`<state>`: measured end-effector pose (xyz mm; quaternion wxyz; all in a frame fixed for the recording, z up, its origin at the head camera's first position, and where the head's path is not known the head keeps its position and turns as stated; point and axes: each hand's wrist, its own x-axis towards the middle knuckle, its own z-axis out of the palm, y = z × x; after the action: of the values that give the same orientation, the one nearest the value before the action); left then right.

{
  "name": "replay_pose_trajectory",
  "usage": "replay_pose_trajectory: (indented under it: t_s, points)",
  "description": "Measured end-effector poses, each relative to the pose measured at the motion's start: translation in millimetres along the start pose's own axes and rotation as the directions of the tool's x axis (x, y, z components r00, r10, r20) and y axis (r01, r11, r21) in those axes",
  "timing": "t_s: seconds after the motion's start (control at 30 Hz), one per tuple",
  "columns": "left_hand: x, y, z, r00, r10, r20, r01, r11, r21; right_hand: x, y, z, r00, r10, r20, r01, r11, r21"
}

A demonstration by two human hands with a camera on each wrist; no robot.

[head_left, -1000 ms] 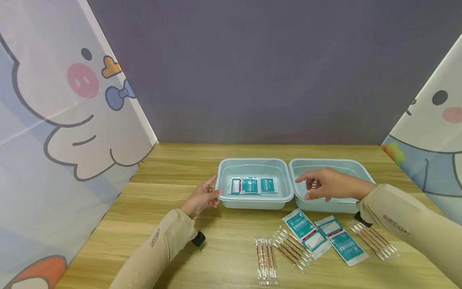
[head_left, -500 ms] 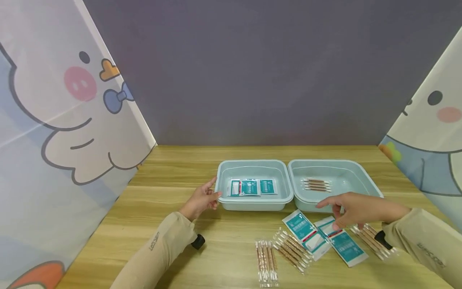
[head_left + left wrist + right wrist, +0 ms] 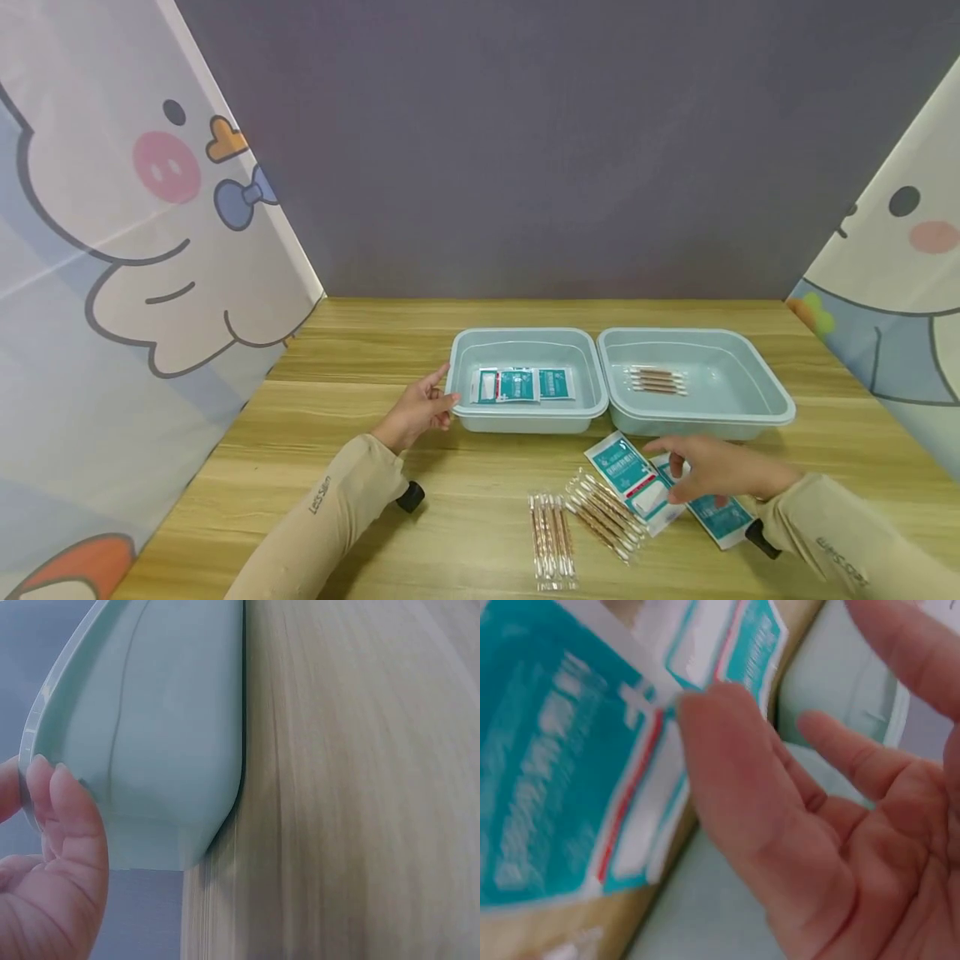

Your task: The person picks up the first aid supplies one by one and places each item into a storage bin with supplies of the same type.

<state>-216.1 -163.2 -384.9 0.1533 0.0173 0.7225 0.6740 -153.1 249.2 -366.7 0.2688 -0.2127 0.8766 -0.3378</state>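
My left hand (image 3: pixel 429 406) rests against the left corner of the left pale-green tray (image 3: pixel 525 419), thumb by the rim; the left wrist view shows its fingertips (image 3: pixel 56 817) on that tray's (image 3: pixel 172 727) edge. Teal packets (image 3: pixel 522 385) lie inside it. My right hand (image 3: pixel 677 473) hovers with spread fingers, holding nothing, just over two teal packets (image 3: pixel 624 468) (image 3: pixel 722 518) on the table. In the right wrist view the open palm (image 3: pixel 810 832) is above a packet (image 3: pixel 547 795). The right tray (image 3: pixel 757 410) holds a pack of swabs (image 3: pixel 657 380).
Two packs of brown swabs (image 3: pixel 551 537) (image 3: pixel 602 514) lie on the wooden table (image 3: pixel 360 392) left of the loose packets. Cartoon-printed panels (image 3: pixel 135 275) (image 3: pixel 900 292) close both sides, and a grey wall (image 3: pixel 525 167) stands behind.
My right hand left the swab pack in the right tray, drew back toward me and came down over the loose packets. My left hand stayed at the left tray.
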Motion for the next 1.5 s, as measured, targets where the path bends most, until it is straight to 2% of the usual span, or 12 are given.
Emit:
replay_pose_trajectory:
  t_s: [0.13, 0.3, 0.43, 0.67, 0.9, 1.0, 1.3, 1.4, 1.5]
  points:
    - [0.0, 1.7, 0.3, 1.000, -0.002, -0.006, 0.002, 1.000, 0.002, 7.8, 2.2, 12.6, 0.996, 0.036, -0.079, -0.040, 0.998, -0.052]
    - [0.1, 3.8, -0.1, 1.000, 0.001, -0.007, -0.001, 1.000, 0.015, 16.7, 4.1, 26.4, 0.984, 0.018, -0.178, -0.035, 0.995, -0.094]
    - [-0.6, 4.6, -0.6, 1.000, 0.007, -0.005, -0.007, 1.000, 0.025, 22.9, 1.6, 31.4, 0.970, 0.044, -0.238, -0.081, 0.986, -0.148]
    - [-1.4, 5.0, -1.2, 1.000, 0.008, -0.001, -0.008, 1.000, 0.029, 29.2, -3.8, 34.7, 0.957, 0.083, -0.276, -0.157, 0.954, -0.257]
    - [-1.5, 6.4, -1.6, 1.000, 0.012, 0.006, -0.012, 0.999, 0.032, 30.2, -6.0, 37.2, 0.950, 0.115, -0.289, -0.191, 0.949, -0.249]
    - [-1.7, 6.1, -1.4, 1.000, 0.013, 0.005, -0.014, 0.999, 0.030, 31.7, -4.9, 37.9, 0.955, 0.098, -0.282, -0.175, 0.948, -0.265]
    - [-2.9, 2.6, -1.2, 1.000, 0.007, -0.012, -0.007, 1.000, 0.021, 33.3, -4.1, 38.9, 0.965, 0.097, -0.245, -0.151, 0.966, -0.211]
    - [-3.4, 2.7, -0.4, 1.000, 0.002, -0.009, -0.002, 1.000, 0.023, 30.8, -0.5, 40.1, 0.969, 0.094, -0.228, -0.127, 0.983, -0.132]
    - [-2.5, 3.1, 1.4, 1.000, 0.004, 0.004, -0.004, 1.000, 0.023, 25.3, 5.0, 40.6, 0.979, 0.061, -0.197, -0.068, 0.997, -0.030]
